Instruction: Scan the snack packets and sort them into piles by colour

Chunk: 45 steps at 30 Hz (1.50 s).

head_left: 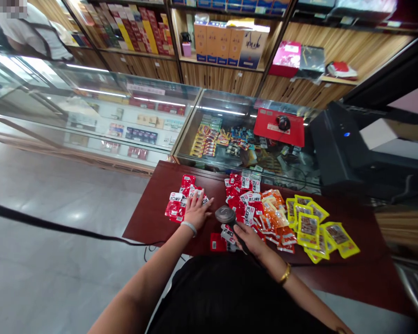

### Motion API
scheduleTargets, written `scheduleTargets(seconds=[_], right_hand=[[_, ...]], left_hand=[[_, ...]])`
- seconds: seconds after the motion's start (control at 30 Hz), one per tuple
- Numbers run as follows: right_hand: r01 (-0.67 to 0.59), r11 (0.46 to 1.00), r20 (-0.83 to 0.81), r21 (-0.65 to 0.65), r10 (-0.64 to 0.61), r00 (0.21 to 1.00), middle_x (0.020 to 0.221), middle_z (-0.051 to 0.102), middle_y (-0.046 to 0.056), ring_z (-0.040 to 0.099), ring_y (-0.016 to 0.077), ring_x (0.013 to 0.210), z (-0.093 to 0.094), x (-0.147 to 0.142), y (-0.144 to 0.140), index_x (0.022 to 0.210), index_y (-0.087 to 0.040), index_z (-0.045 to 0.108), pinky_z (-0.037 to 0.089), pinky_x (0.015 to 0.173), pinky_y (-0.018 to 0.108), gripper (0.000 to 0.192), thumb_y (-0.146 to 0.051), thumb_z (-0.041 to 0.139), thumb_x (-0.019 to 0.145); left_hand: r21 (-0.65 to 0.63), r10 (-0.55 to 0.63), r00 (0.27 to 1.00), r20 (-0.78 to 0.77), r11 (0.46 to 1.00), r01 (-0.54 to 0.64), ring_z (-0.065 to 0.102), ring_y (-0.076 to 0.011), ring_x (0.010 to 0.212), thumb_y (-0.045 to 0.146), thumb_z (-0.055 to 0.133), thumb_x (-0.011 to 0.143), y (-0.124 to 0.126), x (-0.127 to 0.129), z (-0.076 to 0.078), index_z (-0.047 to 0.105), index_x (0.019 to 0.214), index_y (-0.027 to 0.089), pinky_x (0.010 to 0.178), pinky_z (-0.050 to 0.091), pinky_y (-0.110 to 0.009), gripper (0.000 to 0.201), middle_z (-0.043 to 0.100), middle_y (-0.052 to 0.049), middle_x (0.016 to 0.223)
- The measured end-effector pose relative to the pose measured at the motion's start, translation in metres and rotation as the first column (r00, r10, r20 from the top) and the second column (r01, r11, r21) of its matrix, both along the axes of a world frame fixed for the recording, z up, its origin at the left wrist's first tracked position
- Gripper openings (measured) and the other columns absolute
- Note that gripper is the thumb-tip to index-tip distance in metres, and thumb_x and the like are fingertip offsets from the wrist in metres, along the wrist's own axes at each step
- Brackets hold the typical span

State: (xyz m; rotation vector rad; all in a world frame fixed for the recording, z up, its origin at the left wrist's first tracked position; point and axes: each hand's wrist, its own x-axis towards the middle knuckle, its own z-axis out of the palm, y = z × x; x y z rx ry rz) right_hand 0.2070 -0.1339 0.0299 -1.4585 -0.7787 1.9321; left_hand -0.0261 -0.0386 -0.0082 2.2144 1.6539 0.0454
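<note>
My right hand (250, 239) is wrapped round the handle of a dark barcode scanner (225, 214), whose head points up and left over the desk. My left hand (196, 211) lies with fingers spread on a small group of red-and-white snack packets (176, 206) at the left. Beneath and beside the scanner is a larger pile of similar red packets (237, 200). Orange packets (274, 208) lie right of that pile, and yellow snack packets (308, 227) with dark contents lie further right. A red packet (218, 242) rests near the front edge, close to my right hand.
The packets lie on a dark red-brown desk (144, 208). Behind it stands a glass display counter (202, 106) with a red mat (264, 127) and a black mouse (283, 123). A black machine (337, 148) stands at right. A cable (55, 226) crosses the left side. Another person (35, 32) is at far left.
</note>
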Motion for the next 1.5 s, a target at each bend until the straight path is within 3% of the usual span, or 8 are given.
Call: scheduleTargets(seconds=[0.07,0.2,0.37,0.5,0.73,0.97,1.17,1.5], right_hand=[[0.006,1.000,0.006,0.004,-0.006,1.000,0.050,0.049,-0.008,0.038,0.0073,0.035,0.003,0.003,0.000,0.096,-0.020,0.058,0.029,0.038,0.020,0.051,-0.068,0.060,0.077],[-0.007,1.000,-0.019,0.025,0.008,1.000,0.051,0.049,-0.008,0.039,0.0072,0.036,0.006,0.005,-0.003,0.095,-0.019,0.059,0.029,0.038,0.020,0.048,-0.064,0.061,0.078],[0.006,0.999,-0.055,0.044,-0.004,0.999,0.049,0.047,-0.008,0.038,0.0076,0.035,0.003,0.007,-0.009,0.097,-0.021,0.059,0.026,0.037,0.021,0.045,-0.062,0.059,0.081],[0.059,0.997,-0.059,0.055,-0.056,0.997,0.048,0.047,-0.008,0.037,0.0075,0.035,0.005,0.015,-0.010,0.090,-0.021,0.057,0.027,0.037,0.021,0.042,-0.062,0.059,0.081],[0.266,0.964,-0.009,0.011,-0.266,0.964,0.049,0.048,-0.008,0.038,0.0073,0.037,0.010,0.046,-0.017,0.077,-0.021,0.050,0.029,0.038,0.020,0.043,-0.062,0.064,0.077],[0.357,0.934,0.005,-0.031,-0.357,0.934,0.050,0.049,-0.007,0.039,0.0075,0.038,0.016,0.057,-0.023,0.079,-0.022,0.050,0.029,0.038,0.020,0.047,-0.065,0.067,0.072],[0.145,0.989,-0.001,0.032,-0.145,0.989,0.049,0.048,-0.008,0.038,0.0077,0.036,0.007,0.040,-0.023,0.080,-0.021,0.052,0.028,0.038,0.021,0.045,-0.064,0.063,0.076],[-0.007,0.994,-0.048,0.110,0.012,0.999,0.052,0.047,-0.008,0.039,0.0079,0.036,0.011,0.006,-0.010,0.099,-0.021,0.058,0.030,0.039,0.022,0.047,-0.064,0.058,0.081]], left_hand=[[-0.064,-0.082,0.995,-0.050,0.995,0.079,0.007,-0.0323,0.147,0.049,0.055,0.085,-0.001,0.006,-0.012,0.039,0.142,0.043,0.116,0.001,-0.055,0.060,0.023,0.001,0.159],[-0.041,-0.029,0.993,-0.117,0.999,0.024,0.005,-0.0334,0.147,0.055,0.045,0.088,0.003,0.002,-0.029,0.032,0.146,0.040,0.115,-0.002,-0.057,0.062,0.018,0.000,0.160],[0.042,-0.037,0.996,-0.080,0.998,0.040,0.017,-0.0329,0.143,0.049,0.048,0.087,-0.002,0.012,-0.017,0.047,0.140,0.026,0.115,0.010,-0.051,0.057,0.031,-0.009,0.155],[-0.036,-0.139,0.990,-0.030,0.990,0.138,0.047,-0.0297,0.117,0.047,0.052,0.085,-0.024,0.048,-0.006,0.065,0.110,0.019,0.100,0.034,-0.043,0.040,0.058,-0.014,0.122],[-0.134,-0.128,0.991,-0.049,0.984,0.121,0.051,-0.0319,0.106,0.063,0.057,0.076,-0.038,0.089,-0.007,0.064,0.100,0.014,0.090,0.037,-0.043,0.055,0.061,-0.016,0.105],[-0.351,-0.006,0.998,0.063,0.936,0.028,0.061,-0.0196,0.080,0.050,0.054,0.085,-0.022,0.074,-0.018,0.068,0.079,0.021,0.073,0.038,-0.030,0.032,0.069,-0.006,0.082],[-0.448,0.349,0.895,0.277,0.871,-0.200,0.053,-0.0114,0.060,0.045,0.052,0.086,-0.014,0.048,-0.018,0.064,0.070,0.020,0.059,0.034,-0.023,0.031,0.063,0.002,0.064],[-0.431,0.308,0.941,0.136,0.874,-0.224,0.059,-0.0152,0.069,0.034,0.051,0.086,-0.011,0.017,0.000,0.068,0.081,0.020,0.061,0.034,-0.023,0.022,0.069,-0.004,0.075]])
